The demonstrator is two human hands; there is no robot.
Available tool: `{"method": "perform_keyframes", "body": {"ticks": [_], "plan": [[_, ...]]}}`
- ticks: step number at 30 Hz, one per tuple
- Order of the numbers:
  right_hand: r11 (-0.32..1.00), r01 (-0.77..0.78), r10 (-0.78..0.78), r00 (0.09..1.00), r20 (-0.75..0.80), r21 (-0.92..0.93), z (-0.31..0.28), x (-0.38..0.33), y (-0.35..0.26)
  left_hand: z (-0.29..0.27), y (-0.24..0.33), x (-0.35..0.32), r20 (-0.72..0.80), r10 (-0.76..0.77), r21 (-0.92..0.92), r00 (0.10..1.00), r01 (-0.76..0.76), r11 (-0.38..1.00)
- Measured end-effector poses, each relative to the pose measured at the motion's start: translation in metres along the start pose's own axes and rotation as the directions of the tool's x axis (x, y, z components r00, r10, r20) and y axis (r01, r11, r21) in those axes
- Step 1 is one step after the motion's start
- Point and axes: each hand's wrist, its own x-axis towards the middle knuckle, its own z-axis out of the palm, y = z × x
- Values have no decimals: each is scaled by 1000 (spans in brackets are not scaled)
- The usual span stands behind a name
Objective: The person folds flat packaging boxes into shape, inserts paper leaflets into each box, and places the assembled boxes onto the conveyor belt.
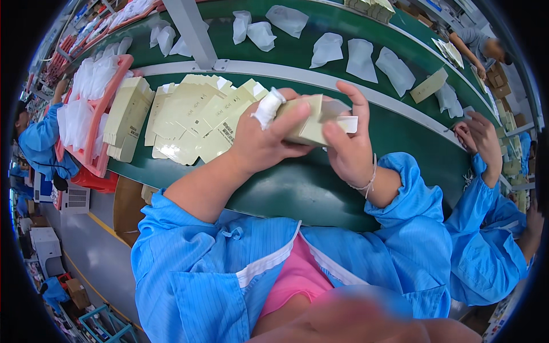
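Above the near side of the green bench, a small cream carton [306, 127] is between my two hands. My left hand [257, 140] is closed round its left part, thumb across the near face. A white wrapping [268, 108] covers one of that hand's fingers. At the carton's right end, which has flaps standing out, my right hand [350, 151] grips with its thumb on a flap and a finger raised behind. The inside of the carton is mostly hidden. Flattened cream cartons [191, 117] lie spread in a pile to the left of my hands.
A stack of folded cartons [127, 117] stands beside a red crate [108, 123] of white-wrapped items. Past a metal rail [377, 94], white pouches [360, 60] lie on a green belt. A metal post [191, 34] rises ahead. A co-worker's hand [486, 140] is at the right.
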Motion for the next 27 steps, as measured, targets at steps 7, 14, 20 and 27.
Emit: {"method": "perform_keyframes", "body": {"ticks": [7, 14, 20, 27], "plan": [[954, -57, -1, 981, 194, 294, 3, 7, -2, 1, 4, 3, -118, 0, -72, 993, -9, 997], [925, 184, -79, 949, 305, -332, -10, 14, -8, 3, 8, -5, -33, -24, -76, 999, 22, 997], [815, 269, -63, 921, 384, -512, -8, 15, -24, 8, 7, -5, -106, -31, -117, 994, 19, 993], [821, 43, 76, 980, 183, -569, -4, 9, -27, 6, 1, -6, -48, 73, -72, 996, -76, 995]]}}
